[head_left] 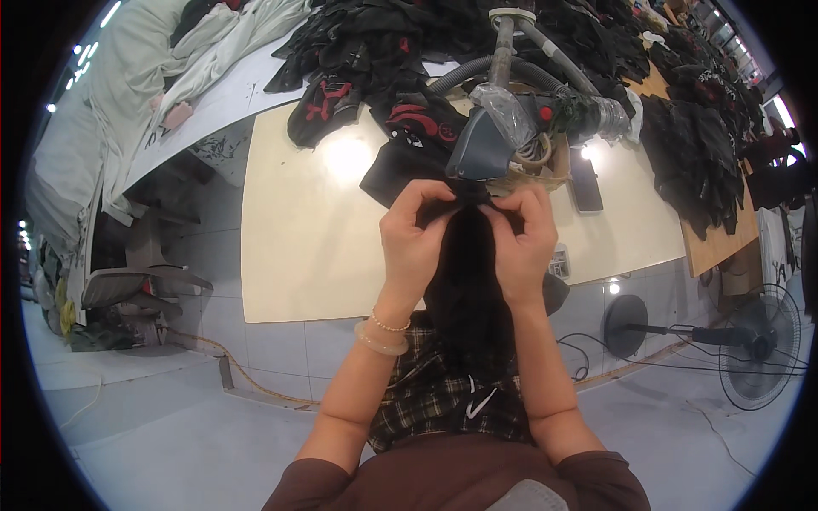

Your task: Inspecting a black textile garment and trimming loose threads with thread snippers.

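A black cloth piece (469, 281) hangs between my hands, from the near edge of the table down toward my lap. My left hand (414, 234) pinches its upper edge between thumb and fingers. Opposite it, my right hand (523, 238) grips the same edge in a similar pinch, a short gap apart. Just beyond my fingertips stands a dark grey machine head (484, 145) partly wrapped in clear plastic. More black fabric (396, 175) lies on the table past my left hand; whether it joins the held piece I cannot tell.
A cream tabletop (298, 247) spreads before me, with black garments bearing red prints (328, 106) piled at the back. Right of the machine are a cardboard box (555, 162), tape rolls (534, 152) and a phone (586, 186). A standing fan (758, 345) lies low at right.
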Available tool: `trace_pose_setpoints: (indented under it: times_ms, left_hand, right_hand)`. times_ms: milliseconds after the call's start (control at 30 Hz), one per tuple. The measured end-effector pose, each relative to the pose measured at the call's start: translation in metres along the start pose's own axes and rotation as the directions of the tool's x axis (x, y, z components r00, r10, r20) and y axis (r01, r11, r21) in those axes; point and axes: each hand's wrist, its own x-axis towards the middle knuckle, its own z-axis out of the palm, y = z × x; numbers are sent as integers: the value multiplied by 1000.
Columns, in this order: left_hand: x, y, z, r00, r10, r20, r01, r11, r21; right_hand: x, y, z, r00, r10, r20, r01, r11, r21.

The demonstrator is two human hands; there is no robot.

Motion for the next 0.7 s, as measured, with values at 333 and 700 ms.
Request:
trace_pose_setpoints:
  times_ms: [333,700]
  left_hand:
    - [-1,19,-21,969,60,239,-107,977,186]
    - [-2,20,-23,966,-86,246,55,990,133]
  right_hand:
    - [-10,8,-12,961,-275,23,276,953,-125]
    - [-9,4,-12,960,-280,15,280,955,-102]
